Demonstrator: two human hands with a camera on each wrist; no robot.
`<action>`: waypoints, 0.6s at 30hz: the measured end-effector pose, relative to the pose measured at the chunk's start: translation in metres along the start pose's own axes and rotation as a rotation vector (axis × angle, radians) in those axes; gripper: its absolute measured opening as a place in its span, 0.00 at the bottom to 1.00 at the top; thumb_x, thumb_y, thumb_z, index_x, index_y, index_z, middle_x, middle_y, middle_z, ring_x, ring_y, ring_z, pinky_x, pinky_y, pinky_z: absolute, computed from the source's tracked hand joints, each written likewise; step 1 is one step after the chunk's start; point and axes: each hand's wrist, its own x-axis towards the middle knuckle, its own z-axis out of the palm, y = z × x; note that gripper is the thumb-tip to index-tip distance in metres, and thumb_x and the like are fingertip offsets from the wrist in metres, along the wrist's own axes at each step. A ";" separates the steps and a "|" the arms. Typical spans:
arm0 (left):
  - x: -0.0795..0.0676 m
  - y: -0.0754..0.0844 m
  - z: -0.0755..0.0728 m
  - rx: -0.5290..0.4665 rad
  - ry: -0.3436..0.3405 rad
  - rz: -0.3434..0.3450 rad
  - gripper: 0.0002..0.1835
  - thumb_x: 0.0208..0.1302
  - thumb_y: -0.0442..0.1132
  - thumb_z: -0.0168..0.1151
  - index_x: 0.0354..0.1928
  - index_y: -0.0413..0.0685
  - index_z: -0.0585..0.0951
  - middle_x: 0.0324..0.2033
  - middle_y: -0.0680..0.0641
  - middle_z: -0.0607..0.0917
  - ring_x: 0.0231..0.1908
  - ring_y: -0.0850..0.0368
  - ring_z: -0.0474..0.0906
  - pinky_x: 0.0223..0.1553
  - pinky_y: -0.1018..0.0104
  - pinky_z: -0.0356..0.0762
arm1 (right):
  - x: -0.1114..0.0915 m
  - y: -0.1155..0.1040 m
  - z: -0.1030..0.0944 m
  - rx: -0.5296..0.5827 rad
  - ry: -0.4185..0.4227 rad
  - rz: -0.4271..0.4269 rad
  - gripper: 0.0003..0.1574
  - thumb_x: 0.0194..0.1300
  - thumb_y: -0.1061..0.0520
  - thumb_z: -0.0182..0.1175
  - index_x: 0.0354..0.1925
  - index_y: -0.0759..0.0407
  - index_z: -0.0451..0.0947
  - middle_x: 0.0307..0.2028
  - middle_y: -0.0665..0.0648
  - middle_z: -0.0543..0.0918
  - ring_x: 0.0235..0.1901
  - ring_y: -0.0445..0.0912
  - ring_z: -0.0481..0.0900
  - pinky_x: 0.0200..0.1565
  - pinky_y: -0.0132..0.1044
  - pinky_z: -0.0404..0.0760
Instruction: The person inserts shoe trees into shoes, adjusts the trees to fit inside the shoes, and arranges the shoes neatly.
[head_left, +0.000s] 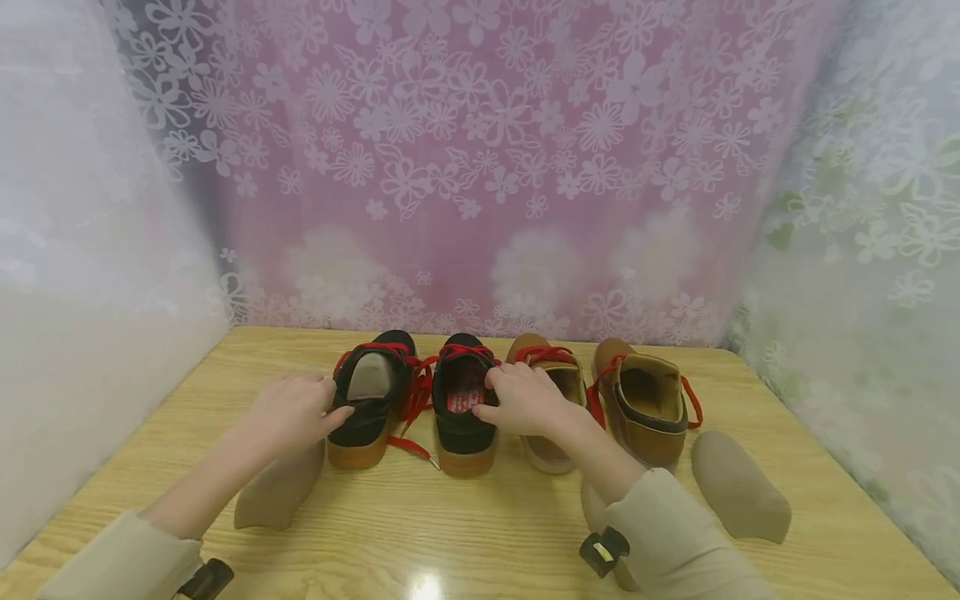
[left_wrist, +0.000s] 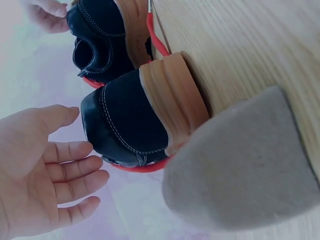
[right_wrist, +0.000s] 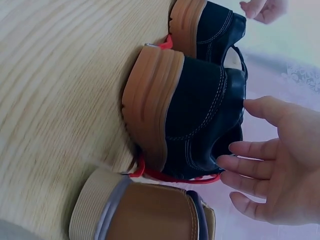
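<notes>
A black shoe [head_left: 358,433] with red laces and a tan sole stands at left, a beige curved insert [head_left: 371,377] inside its opening. My left hand [head_left: 292,408] is at this shoe's left rim, fingers loosely spread, thumb by the heel collar. Beside it stands the second black shoe [head_left: 465,442], heel toward me, with a red printed patch [head_left: 465,402] showing inside. My right hand [head_left: 528,396] is over its right rim. In the right wrist view the thumb [right_wrist: 265,109] meets the heel collar and the relaxed fingers lie along the opening, gripping nothing.
Two brown shoes with red laces, one nearer [head_left: 551,457] and one farther right [head_left: 648,433], continue the row. Loose beige inserts lie at left [head_left: 281,492], at right [head_left: 738,483] and partly under my right forearm [head_left: 592,504]. A floral curtain [head_left: 480,208] stands behind.
</notes>
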 end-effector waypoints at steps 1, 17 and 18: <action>-0.002 -0.001 0.000 -0.012 -0.015 -0.012 0.17 0.57 0.46 0.64 0.17 0.49 0.70 0.16 0.55 0.67 0.16 0.61 0.65 0.20 0.65 0.64 | 0.000 0.001 0.000 -0.006 -0.007 -0.003 0.29 0.60 0.40 0.59 0.51 0.58 0.74 0.47 0.55 0.77 0.50 0.53 0.71 0.50 0.49 0.68; -0.032 -0.013 0.010 -0.055 -0.165 -0.061 0.26 0.46 0.54 0.70 0.36 0.37 0.78 0.28 0.47 0.77 0.28 0.50 0.76 0.27 0.57 0.75 | 0.002 0.014 0.003 -0.107 -0.065 -0.048 0.31 0.58 0.37 0.59 0.49 0.59 0.77 0.47 0.57 0.78 0.52 0.55 0.72 0.51 0.51 0.69; -0.034 -0.014 0.011 -0.048 -0.175 -0.069 0.28 0.46 0.54 0.71 0.38 0.36 0.78 0.30 0.45 0.77 0.29 0.48 0.76 0.29 0.55 0.75 | 0.003 0.015 0.004 -0.110 -0.065 -0.047 0.32 0.58 0.37 0.59 0.49 0.59 0.77 0.47 0.57 0.78 0.52 0.55 0.72 0.51 0.51 0.69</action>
